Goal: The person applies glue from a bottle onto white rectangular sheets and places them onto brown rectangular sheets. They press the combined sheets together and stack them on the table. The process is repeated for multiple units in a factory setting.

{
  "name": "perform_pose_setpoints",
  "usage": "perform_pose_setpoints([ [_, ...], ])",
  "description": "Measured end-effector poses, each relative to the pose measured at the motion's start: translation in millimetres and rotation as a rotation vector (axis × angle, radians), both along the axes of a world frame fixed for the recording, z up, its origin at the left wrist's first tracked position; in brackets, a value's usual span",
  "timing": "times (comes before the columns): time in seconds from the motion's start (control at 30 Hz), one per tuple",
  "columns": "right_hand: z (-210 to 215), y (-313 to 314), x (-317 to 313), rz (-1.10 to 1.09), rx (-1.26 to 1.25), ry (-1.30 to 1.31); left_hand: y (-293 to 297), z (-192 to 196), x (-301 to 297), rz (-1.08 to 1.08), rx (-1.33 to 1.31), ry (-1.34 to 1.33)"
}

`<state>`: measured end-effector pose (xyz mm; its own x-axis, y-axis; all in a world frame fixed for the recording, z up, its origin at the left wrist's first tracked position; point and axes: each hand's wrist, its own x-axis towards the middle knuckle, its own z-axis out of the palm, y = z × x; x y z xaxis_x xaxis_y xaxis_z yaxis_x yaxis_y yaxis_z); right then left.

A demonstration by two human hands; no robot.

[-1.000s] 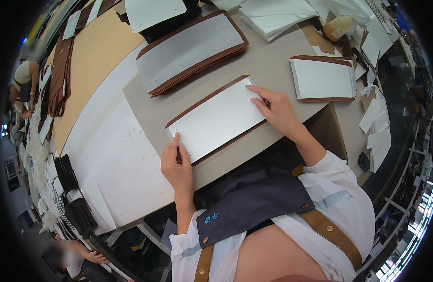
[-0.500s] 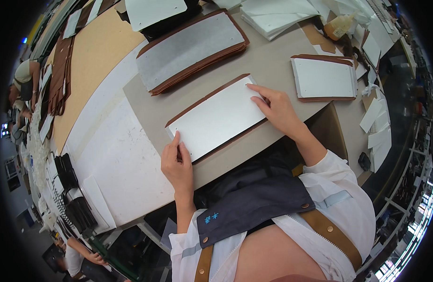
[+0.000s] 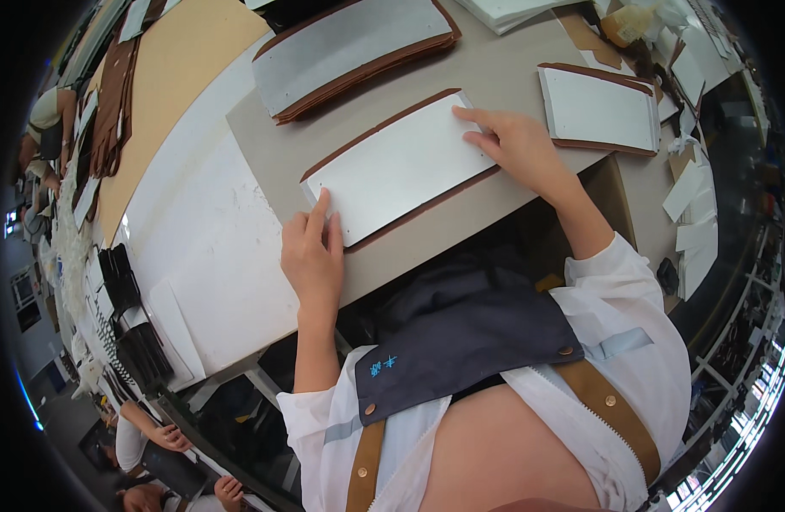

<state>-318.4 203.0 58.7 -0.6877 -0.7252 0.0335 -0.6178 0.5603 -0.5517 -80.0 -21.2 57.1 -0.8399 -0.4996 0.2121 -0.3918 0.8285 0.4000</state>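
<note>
A long white card panel (image 3: 401,166) lies slantwise in front of me on a slightly larger brown leather piece (image 3: 379,130), whose edge shows along the far and near sides. My left hand (image 3: 311,247) rests at the panel's left end, index finger stretched onto its corner and thumb apart. At the right end, my right hand (image 3: 518,147) puts its index fingertip on the far corner, with the thumb a little nearer me. Both hands have fingers apart and press from above rather than wrap round. Small dark holes mark the panel's corners.
Beyond the panel sits a stack of brown leather pieces (image 3: 371,78) topped by a grey-white panel. Another white panel on brown leather (image 3: 599,109) lies to the right. A yellowish bottle (image 3: 624,27) stands far right. Black folded pieces (image 3: 143,350) lie left; co-workers sit beyond the table's left side.
The view has tilted, so the table and everything on it appear higher up. Both hands stay at the panel's ends, and the panel keeps its place on the leather.
</note>
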Motion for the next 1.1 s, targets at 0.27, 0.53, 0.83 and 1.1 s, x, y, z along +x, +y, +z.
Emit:
perform_pose_setpoints([
  [0.27,-26,5,10,0.073,-0.023,0.484,-3,-16,8,-0.04,-0.129,0.011],
  [0.53,-22,-27,34,0.201,-0.163,0.451,16,-9,-26,-0.175,-0.117,0.083],
  [0.83,-34,-58,59,0.396,-0.082,0.452,35,-38,-56,-0.265,-0.107,-0.026],
  [1.1,-24,-33,37,0.396,0.021,0.361,13,-27,-28,-0.197,-0.153,-0.155],
])
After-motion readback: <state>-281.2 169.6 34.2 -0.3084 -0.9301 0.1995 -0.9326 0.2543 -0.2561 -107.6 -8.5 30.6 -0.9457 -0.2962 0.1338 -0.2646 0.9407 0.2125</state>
